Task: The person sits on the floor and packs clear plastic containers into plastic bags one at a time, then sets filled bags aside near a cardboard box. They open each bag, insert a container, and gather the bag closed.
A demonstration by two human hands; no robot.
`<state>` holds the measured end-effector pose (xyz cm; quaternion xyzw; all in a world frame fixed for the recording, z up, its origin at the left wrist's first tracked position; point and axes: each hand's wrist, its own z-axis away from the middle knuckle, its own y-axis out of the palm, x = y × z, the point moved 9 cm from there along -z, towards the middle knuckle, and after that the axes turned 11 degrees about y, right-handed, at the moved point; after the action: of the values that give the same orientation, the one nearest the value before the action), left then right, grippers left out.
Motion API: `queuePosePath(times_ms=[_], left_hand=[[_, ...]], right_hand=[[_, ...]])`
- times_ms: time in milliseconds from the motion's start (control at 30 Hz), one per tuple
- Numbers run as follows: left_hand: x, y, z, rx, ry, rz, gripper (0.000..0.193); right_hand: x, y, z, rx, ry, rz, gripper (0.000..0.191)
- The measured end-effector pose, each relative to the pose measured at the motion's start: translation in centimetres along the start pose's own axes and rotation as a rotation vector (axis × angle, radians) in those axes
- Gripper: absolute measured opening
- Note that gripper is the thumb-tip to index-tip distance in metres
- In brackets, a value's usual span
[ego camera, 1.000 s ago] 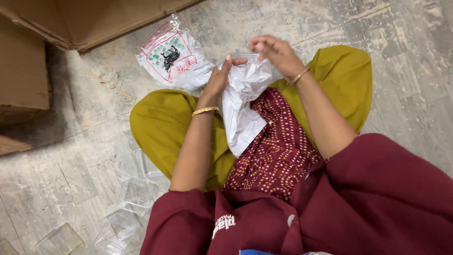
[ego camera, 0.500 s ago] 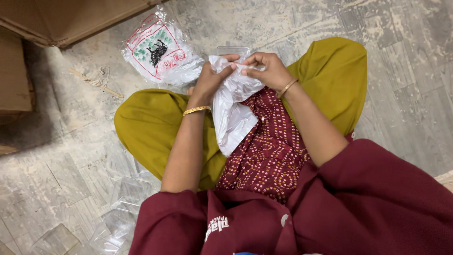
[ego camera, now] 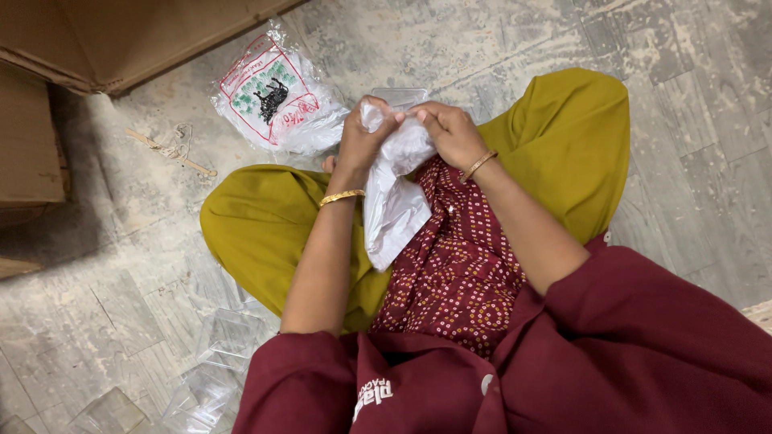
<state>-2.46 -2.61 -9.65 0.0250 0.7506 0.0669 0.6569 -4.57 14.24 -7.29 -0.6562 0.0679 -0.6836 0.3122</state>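
Both hands are drawn closer together at the top edge of the white bag since the earlier frames.

Left hand (ego camera: 366,137) and right hand (ego camera: 449,133) are now closed on the upper edge of the white plastic bag (ego camera: 394,205), fingertips nearly touching; a second ago they were set further apart on it. Bag top is bunched between the two grips, the rest hangs down over the lap, resting on the red dotted cloth (ego camera: 458,265). Judged: the mouth is being gathered or worked, not yet released. A printed clear packet (ego camera: 273,100) lies on the floor just beyond the left hand, untouched. Loose clear plastic sleeves (ego camera: 217,354) are scattered by the left knee. Cardboard box (ego camera: 121,40) is seen at upper left.
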Motion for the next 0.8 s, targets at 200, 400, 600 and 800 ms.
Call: queuePosePath(times_ms=[200, 400, 600, 800], left_hand=[[1.2, 1.9, 1.2, 0.138, -0.337, 0.146, 0.029], [-0.3, -0.8, -0.2, -0.039, -0.189, 0.489, 0.025], [-0.3, -2.5, -2.1, 0.007, -0.087, -0.123, 0.034], [-2.3, -4.3, -3.2, -0.203, -0.052, -0.846, 0.035]], right_hand=[[-3.4, -0.5, -1.1, 0.038, 0.117, -0.91, 0.025], [-5.4, 1.2, 0.4, 0.471, 0.421, -1.066, 0.024], [0.5, -3.7, -1.4, 0.381, 0.039, -1.526, 0.011], [1.3, -3.9, -5.0, -0.105, 0.192, -0.252, 0.017]])
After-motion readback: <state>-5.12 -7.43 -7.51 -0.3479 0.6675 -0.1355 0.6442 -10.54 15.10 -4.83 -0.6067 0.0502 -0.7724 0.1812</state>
